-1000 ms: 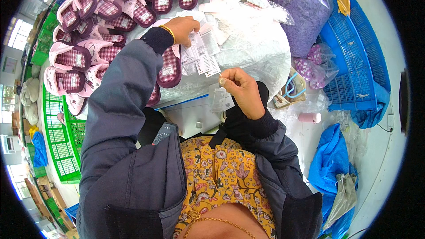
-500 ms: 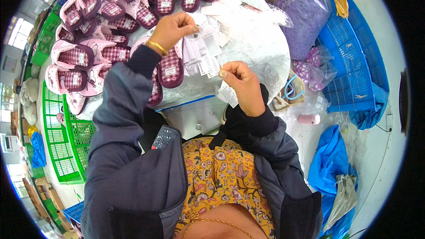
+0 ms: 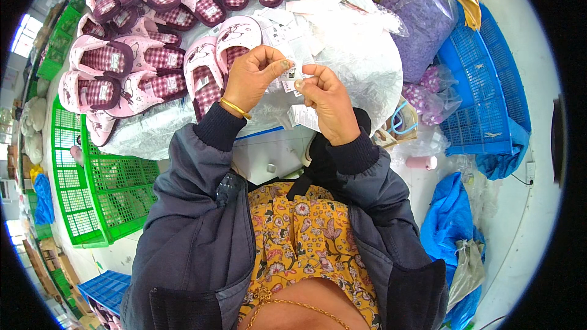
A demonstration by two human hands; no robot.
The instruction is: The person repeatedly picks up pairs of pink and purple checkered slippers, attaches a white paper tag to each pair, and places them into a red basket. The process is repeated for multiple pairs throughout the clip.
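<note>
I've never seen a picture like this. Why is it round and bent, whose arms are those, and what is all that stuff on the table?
The picture comes from a wide fisheye camera worn on a person's head, looking down, so straight edges curve near the rim. No machine is involved: the arms in dark sleeves are the wearer's own. The left hand, with a gold bangle, and the right hand meet over the table and pinch a small white paper tag between their fingertips. More white tags lie on a white plastic sheet. Pink checked slippers cover the table's left side. Green crates and blue crates stand around.
</note>
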